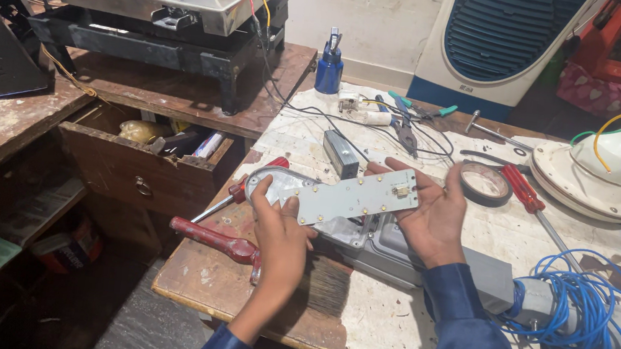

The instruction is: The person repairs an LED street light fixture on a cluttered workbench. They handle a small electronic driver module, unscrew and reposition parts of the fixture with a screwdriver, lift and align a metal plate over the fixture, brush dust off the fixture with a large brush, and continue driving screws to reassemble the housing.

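Panel (350, 196) between both hands (282, 235)

Tabletop (387, 321), clearance: I find open passage at the near edge, between the brush (326, 284) and the blue wire coil (581, 303). Blocked: left by red-handled screwdrivers (215, 239), far side by pliers (405, 130), tape roll (484, 183), white fan base (595, 177).

Look in the open drawer (134, 167): small packages (210, 145) lie there, white and blue; below, a red-white container (72, 249).
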### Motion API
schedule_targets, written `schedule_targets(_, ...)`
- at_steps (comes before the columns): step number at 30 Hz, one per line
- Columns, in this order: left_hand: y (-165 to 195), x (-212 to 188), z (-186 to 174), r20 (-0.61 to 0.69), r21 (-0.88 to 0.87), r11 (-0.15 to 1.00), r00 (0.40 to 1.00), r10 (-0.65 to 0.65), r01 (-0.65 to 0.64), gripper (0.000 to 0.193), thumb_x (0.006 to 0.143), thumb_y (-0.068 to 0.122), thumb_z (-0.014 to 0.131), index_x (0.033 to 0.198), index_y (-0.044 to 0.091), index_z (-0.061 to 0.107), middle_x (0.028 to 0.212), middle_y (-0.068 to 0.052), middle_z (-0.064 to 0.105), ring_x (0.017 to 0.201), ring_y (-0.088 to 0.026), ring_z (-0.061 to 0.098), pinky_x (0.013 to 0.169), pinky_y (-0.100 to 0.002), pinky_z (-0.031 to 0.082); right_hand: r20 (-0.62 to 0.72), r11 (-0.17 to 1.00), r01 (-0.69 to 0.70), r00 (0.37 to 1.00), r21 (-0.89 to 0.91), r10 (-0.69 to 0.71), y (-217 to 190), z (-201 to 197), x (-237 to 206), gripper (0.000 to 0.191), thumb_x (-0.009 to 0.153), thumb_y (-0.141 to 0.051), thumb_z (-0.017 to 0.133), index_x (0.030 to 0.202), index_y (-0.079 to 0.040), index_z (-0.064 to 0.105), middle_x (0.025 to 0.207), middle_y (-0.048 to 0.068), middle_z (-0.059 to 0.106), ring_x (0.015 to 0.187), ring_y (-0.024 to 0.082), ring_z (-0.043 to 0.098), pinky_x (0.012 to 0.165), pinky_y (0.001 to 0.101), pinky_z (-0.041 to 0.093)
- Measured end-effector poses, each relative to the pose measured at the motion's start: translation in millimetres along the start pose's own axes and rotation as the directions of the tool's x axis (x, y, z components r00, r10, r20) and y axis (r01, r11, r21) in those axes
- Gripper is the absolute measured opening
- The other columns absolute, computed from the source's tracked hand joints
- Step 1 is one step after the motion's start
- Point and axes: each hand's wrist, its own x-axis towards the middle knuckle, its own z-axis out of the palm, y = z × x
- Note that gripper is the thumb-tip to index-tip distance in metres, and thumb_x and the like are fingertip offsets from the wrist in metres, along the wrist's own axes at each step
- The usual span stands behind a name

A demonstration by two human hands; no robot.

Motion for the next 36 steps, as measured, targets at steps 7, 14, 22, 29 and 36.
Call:
schedule_targets(7,-11.7,21.1,-16.3,0.0,0.232,0.961,0.988,0.152,-0.148,0.052,0.103,0.02,0.053,0.148,0.002,0.034,0.098,-0.022,0.066,0.081,-0.028,0.068,0.071,-0.037,0.053,-0.049,0.901,-0.063,0.998,-0.429,0.047,8.1,1.2,5.8,0.048,0.097,-0.02,0.053,0.139,0.004,0.054,0.133,0.021,0.061,0.123,0.025,0.063,0.103,0.0421,0.054)
schedule_targets(14,-1.0,27.6,-18.3,0.339,0.721,0.257,0.652,0.678,-0.643,0.101,0.083,0.044,0.076,0.152,-0.002,0.02,0.126,-0.032,0.055,0.121,-0.045,0.049,0.096,-0.056,0.033,-0.086,0.881,-0.122,0.992,-0.458,0.092,16.2,-8.2,16.1,0.032,0.098,-0.007,0.054,0.127,0.002,0.061,0.121,0.017,0.068,0.109,0.022,0.07,0.093,0.0361,0.06)
schedule_targets(22,27.2,35.5,7.0,0.76,0.435,0.318,0.533,0.372,-0.842,0.107,0.078,0.024,0.082,0.161,0.004,0.017,0.113,-0.018,0.062,0.11,-0.038,0.059,0.097,-0.049,0.042,-0.037,0.892,-0.044,0.999,-0.45,0.031,18.9,-18.6,16.0,0.031,0.099,-0.009,0.056,0.128,-0.001,0.062,0.111,0.01,0.068,0.099,0.016,0.068,0.085,0.0331,0.06)
schedule_targets(29,29.4,57.3,-15.9,0.719,0.662,0.127,0.674,0.171,-0.739,0.115,0.073,0.011,0.081,0.163,0.009,0.008,0.11,-0.019,0.063,0.104,-0.039,0.06,0.089,-0.051,0.045,0.016,0.499,0.154,0.963,-0.853,-0.27,43.9,-19.3,15.0,0.026,0.099,-0.016,0.055,0.119,-0.005,0.068,0.101,0.005,0.075,0.097,0.015,0.073,0.086,0.0307,0.057)
schedule_targets(36,18.1,89.4,-40.5,0.747,0.662,-0.057,0.653,0.124,-0.747,0.117,0.068,0.013,0.082,0.161,0.011,0.012,0.119,-0.016,0.064,0.112,-0.037,0.06,0.107,-0.055,0.036,0.398,-0.163,0.368,0.887,-0.915,-0.232,51.0,-17.9,21.6,0.031,0.08,-0.029,0.083,0.084,-0.001,0.07,0.122,0.022,0.061,0.116,0.04,0.06,0.096,0.0445,0.048)
